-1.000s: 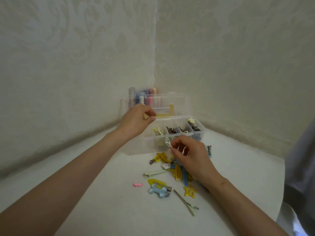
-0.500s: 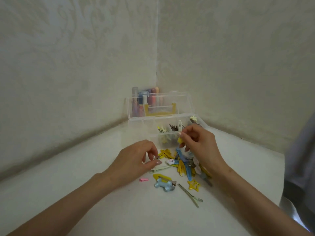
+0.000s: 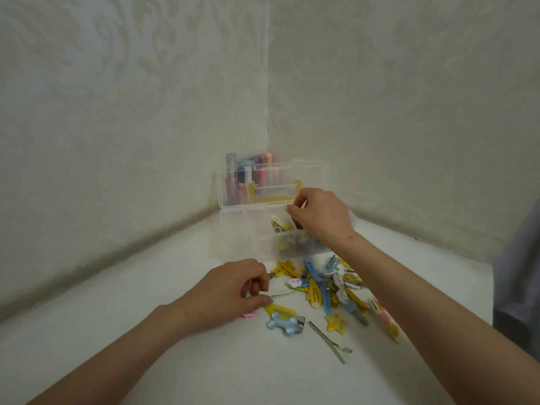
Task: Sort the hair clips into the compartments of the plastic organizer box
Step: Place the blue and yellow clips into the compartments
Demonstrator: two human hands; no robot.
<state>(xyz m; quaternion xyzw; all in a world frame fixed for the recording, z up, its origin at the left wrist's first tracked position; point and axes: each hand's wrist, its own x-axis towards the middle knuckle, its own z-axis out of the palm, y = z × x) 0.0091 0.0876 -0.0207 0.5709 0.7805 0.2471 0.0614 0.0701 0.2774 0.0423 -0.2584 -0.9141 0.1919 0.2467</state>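
Release the pale clip [image 3: 305, 203], pinched in the fingers of your right hand [image 3: 321, 217], low inside the organizer box [image 3: 242, 244], while your left hand [image 3: 228, 293] fingers pinch the green clip [image 3: 282, 292].

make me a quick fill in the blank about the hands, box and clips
The right hand reaches over the organizer box, whose lid is ___.
The star clip is ___.
The small clip beside the left hand is ___.
Missing words: open, yellow, pink.
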